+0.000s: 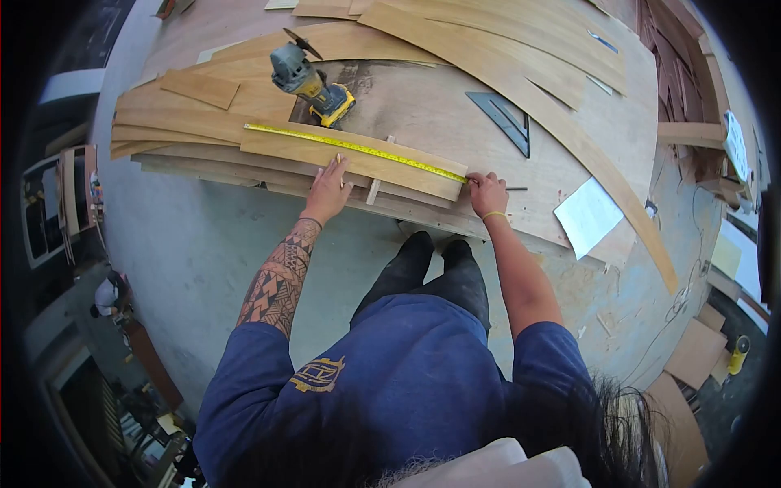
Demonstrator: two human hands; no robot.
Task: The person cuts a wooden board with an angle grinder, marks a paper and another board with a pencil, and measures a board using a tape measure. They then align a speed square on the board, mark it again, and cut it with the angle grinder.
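Observation:
A yellow tape measure [358,150] is stretched along a light wooden strip [301,148] near the table's front edge. My left hand [329,192] rests at the strip's near edge, its fingers reaching forward and the thumb apart. At the strip's right end, my right hand [488,195] has its fingers closed round the end of the tape; the tape's case does not show. A thin dark stick [517,189] protrudes just right of that hand. Beneath the strip, a short crosspiece [374,191] spans the stacked boards.
A cordless angle grinder [313,85] stands behind the strip. Farther right lie a set square [506,122], a paper sheet [587,218] and a long curved wooden strip [561,134]. More thin panels [199,88] cover the left. A person [110,294] is at far left.

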